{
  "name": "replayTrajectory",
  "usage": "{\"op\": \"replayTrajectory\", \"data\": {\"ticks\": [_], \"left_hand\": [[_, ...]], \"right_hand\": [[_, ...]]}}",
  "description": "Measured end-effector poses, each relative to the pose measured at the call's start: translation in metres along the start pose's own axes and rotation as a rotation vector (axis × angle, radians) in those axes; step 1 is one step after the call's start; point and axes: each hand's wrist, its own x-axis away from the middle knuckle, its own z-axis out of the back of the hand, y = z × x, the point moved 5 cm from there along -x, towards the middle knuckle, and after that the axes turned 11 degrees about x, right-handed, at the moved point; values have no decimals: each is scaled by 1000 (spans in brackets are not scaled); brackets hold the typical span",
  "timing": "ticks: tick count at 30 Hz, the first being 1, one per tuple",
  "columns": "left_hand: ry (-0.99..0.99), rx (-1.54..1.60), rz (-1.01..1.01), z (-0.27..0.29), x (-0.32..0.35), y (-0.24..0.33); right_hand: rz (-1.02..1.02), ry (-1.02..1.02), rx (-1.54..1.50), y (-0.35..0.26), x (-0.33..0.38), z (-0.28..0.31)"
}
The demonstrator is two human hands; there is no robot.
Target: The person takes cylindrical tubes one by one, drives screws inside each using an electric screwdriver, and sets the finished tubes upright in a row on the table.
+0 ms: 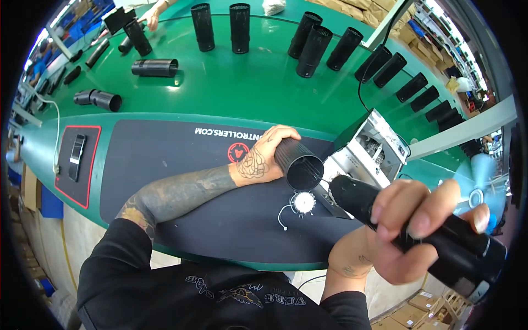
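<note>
My left hand point(261, 159) grips a black ribbed tube point(298, 162), tilted on its side over the dark mat point(165, 165) with its open end facing me. My right hand point(407, 228) is wrapped around a black electric screwdriver point(440, 242), whose tip points toward a small round white part with thin wires point(301, 203) lying on the mat just below the tube's mouth. The screwdriver tip sits close to that part; whether it touches is unclear.
Several black perforated tubes point(240, 27) stand in a curved row along the far edge of the green table point(236, 88); others lie at the left point(155, 67). A grey metal box point(368, 157) sits right of the mat. Another person's hand point(153, 16) works at the far left. A fan point(476, 190) spins at right.
</note>
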Motion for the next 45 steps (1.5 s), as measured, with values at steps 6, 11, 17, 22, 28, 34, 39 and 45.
{"op": "replayTrajectory", "data": {"ticks": [6, 11, 17, 22, 28, 34, 39, 45], "left_hand": [[-20, -52, -4, 6, 2, 0], [28, 50, 98, 10, 5, -5], [55, 66, 41, 9, 3, 1], [167, 55, 13, 18, 11, -4], [62, -11, -31, 10, 9, 0], [14, -43, -22, 4, 0, 4], [49, -30, -33, 10, 3, 3], [18, -30, -52, 18, 5, -1]], "right_hand": [[-7, -3, 92, 12, 1, -20], [41, -21, 118, 8, 1, -30], [127, 204, -115, -18, -2, -11], [236, 242, -269, -69, 19, 40], [103, 66, 66, -57, 13, 29], [-87, 156, 40, -23, 11, 34], [-112, 48, -508, -33, 6, 54], [21, 426, -683, -69, 30, 72]]}}
